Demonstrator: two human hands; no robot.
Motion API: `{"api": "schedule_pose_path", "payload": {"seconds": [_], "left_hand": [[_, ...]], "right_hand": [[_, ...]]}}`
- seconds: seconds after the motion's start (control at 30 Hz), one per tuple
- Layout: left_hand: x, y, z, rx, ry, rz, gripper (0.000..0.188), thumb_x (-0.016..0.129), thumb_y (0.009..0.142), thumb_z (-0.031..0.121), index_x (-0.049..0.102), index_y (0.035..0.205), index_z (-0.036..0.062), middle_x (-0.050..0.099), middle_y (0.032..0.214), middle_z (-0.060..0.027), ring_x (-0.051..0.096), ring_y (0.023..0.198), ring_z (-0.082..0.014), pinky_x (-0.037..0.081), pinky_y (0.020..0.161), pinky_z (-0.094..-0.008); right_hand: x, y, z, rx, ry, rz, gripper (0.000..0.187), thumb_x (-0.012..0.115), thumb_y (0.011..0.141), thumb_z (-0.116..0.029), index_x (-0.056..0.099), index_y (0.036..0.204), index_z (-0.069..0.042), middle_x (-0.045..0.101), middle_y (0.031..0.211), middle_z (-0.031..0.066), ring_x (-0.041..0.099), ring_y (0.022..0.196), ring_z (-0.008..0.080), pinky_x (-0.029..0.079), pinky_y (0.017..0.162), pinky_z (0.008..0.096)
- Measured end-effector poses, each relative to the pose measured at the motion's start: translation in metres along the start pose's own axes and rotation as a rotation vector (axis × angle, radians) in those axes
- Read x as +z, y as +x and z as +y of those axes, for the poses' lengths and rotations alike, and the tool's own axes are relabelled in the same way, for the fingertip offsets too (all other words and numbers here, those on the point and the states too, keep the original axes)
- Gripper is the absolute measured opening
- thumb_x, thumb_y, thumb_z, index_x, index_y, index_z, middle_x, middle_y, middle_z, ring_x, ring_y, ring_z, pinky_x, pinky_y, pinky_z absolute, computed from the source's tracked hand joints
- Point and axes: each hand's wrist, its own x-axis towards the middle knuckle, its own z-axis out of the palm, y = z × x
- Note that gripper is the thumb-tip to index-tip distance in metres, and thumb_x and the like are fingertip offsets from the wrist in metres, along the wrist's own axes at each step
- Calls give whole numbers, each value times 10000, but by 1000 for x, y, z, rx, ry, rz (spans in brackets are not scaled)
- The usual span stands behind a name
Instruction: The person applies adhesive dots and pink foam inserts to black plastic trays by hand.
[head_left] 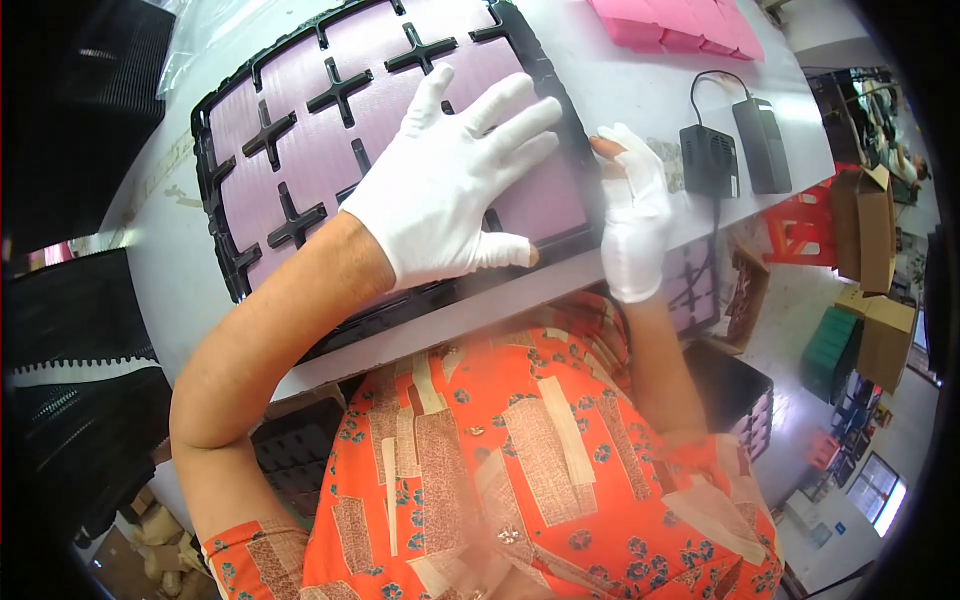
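A black plastic tray [555, 92] lies on the white table, with cross-shaped dividers standing up between flat, pinkish-purple sheet areas [375, 130]. My left hand [450, 180], in a white glove with bare fingertips at the thumb, is spread open over the tray's right part. Its fingers point away from me and nothing is in its grasp. Against the right edge of the tray is my right hand [635, 215], also white-gloved, its fingers bent and its bare thumb tip at the rim. The underside of that grip is hidden.
Right of the tray lie a black power adapter [709, 160] with a cable and another black box [761, 145]. Pink foam pieces [675, 22] sit at the far right, and clear plastic film [215, 35] at the far left. Black stacked trays [85, 120] stand left; a red stool [800, 228] and cartons [885, 335] are right.
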Motion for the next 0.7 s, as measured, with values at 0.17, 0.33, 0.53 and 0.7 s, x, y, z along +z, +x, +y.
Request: {"api": "schedule_pose_path", "payload": {"seconds": [0.17,0.33,0.53,0.7], "left_hand": [[1,-5,9,2,-58,-19,975,631,804,665,429,1523,39,420,1585,-141,309,1513,-315,140,1203,-666],[-3,-11,25,28,-171,-13,1000,696,752,638,445,1501,26,450,1561,-151,337,1503,-293,150,1204,-655],[-7,-19,44,39,-259,-119,1041,545,805,786,454,1441,-34,512,1431,-220,419,1430,-329,183,1175,-661],[-10,-41,62,4,-410,-126,1076,334,849,876,468,1383,-49,553,1293,-211,526,1282,-370,194,1143,-686]], "right_hand": [[1,2,2,-15,-10,0,200,628,918,-24,707,1101,-17,700,1139,129,614,1183,323,470,1019,403],[2,2,2,-4,5,12,203,632,913,-24,706,1102,-16,705,1134,136,612,1188,322,468,1021,400],[-3,-2,0,-28,77,-8,242,646,960,-112,710,1176,-23,660,1244,137,567,1258,338,454,1048,393],[-7,4,-22,-324,-260,-351,789,244,1021,-713,664,1369,-143,479,1512,136,334,1475,372,178,1208,559]]}}
